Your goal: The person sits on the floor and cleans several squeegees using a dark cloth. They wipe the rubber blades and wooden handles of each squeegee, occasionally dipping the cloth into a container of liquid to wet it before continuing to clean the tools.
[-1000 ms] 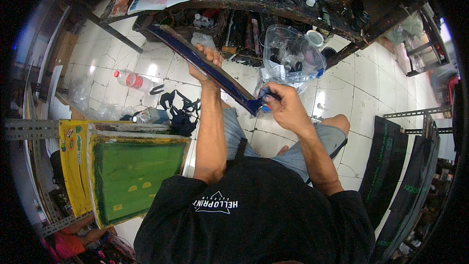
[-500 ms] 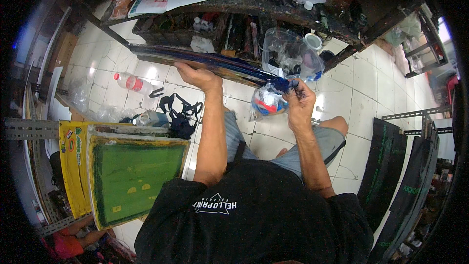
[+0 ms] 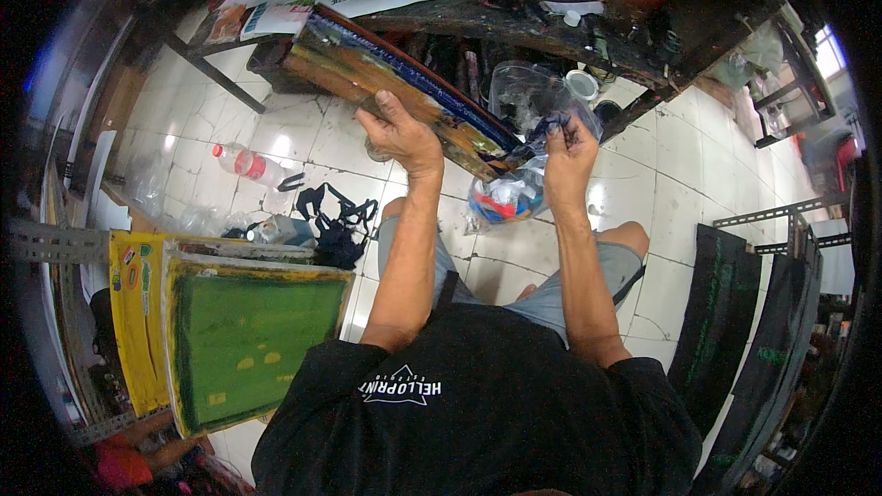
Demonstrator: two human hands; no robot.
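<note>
Shorts: While the grey-blue shorts spread wide, the tiled floor shows between their legs, giving room beneath both hands.
Left hand: the left hand has its grip closed on the near edge of a long wooden board, thumb against the brown face.
Right hand: the right hand is raised just beyond the board's right end, fingers curled and stained dark blue (whether its grip holds anything, I cannot tell).
Board: slants from upper left to lower right, dark blue strip along its far side; the lower end appears just above a plastic bag.
Sides: a green screen crowds the left; on the right, tiles run between the shorts and the black panels, leaving more elbow room.
Tub: the clear tub sits close behind the right hand, limiting that side.
Counter: the board's upper end overlaps the front edge of the counter in this view.
Since half a second ago: the board has tipped steeper, turning its brown face up; the right hand has lifted off its end.
</note>
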